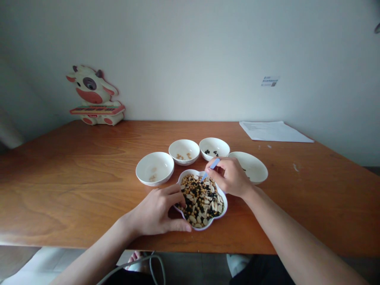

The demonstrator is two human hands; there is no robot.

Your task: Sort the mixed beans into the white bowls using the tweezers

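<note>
A flower-shaped bowl (225,200) with a pale purple outside holds a mix of peanuts, yellow kernels, black beans and small green beans. My left hand (158,211) is closed on its left rim, fingertips inside the bowl and thumb along the near edge. Pinched in my right hand (233,176) are light-blue plastic tweezers (212,164), their tip down among the beans at the bowl's far side. Whether anything is between the tips is too small to tell.
Behind the bowl stand white bowls: the left bowl (142,170) has a few pale pieces, the middle-left bowl (184,145) peanut-coloured pieces, the back-right bowl (214,142) black beans. The right dish (257,168) is partly hidden. A cow toy (95,97) and papers (274,131) lie farther back.
</note>
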